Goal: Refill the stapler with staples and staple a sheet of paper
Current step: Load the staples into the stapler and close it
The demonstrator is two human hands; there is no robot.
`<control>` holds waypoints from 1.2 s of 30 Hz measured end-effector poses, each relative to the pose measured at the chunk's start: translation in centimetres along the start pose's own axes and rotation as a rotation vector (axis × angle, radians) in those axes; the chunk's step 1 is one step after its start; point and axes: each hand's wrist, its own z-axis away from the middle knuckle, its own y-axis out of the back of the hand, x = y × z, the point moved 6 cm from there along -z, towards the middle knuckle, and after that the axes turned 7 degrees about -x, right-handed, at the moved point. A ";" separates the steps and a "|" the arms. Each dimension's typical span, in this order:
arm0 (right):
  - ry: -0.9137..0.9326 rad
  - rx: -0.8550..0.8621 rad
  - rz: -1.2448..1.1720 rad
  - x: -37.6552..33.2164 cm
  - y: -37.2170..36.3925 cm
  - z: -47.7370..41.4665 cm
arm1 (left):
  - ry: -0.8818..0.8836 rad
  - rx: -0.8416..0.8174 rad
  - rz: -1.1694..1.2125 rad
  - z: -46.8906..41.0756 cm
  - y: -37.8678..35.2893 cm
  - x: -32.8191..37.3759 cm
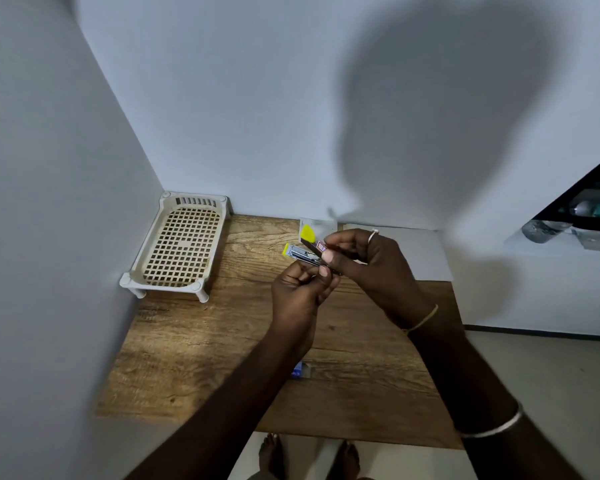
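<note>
A small stapler [303, 253] with a yellow tip and a metal staple channel is held above the wooden table [222, 341], its black top lifted away from the channel. My left hand [300, 292] grips its rear end from below. My right hand [364, 258] pinches the lifted top near a red-and-white label. A white sheet of paper [426, 258] lies flat at the table's far right, partly behind my right hand. A small blue staple box [301, 370] sits on the table, partly hidden by my left forearm.
A cream plastic lattice rack [179, 244] on short legs stands in the far left corner against the walls. A small clear packet [317, 227] lies by the back wall. Walls close the left and far sides. Bare feet [309, 457] show below the table's near edge.
</note>
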 end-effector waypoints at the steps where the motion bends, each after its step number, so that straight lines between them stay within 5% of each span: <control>1: -0.059 -0.029 -0.053 0.5 -0.1 -0.1 | -0.009 -0.003 -0.024 0.1 0.2 0.1; 6: -0.301 -0.295 -0.283 2.7 -1.2 0.5 | -0.080 0.011 -0.304 0.7 1.0 0.5; 12: -0.292 -0.258 -0.211 2.9 -0.8 0.5 | -0.218 0.029 -0.633 0.8 0.8 1.1; 22: -0.190 -0.097 -0.080 2.2 0.5 0.3 | -0.210 -0.169 -0.626 0.7 -0.4 2.1; 27: -0.058 -0.016 0.330 1.1 2.2 0.4 | -0.216 -0.206 -0.458 -0.3 0.6 5.4; 36: 0.045 0.069 0.847 1.7 3.6 1.1 | -0.507 -0.456 -1.477 -1.7 -0.8 6.9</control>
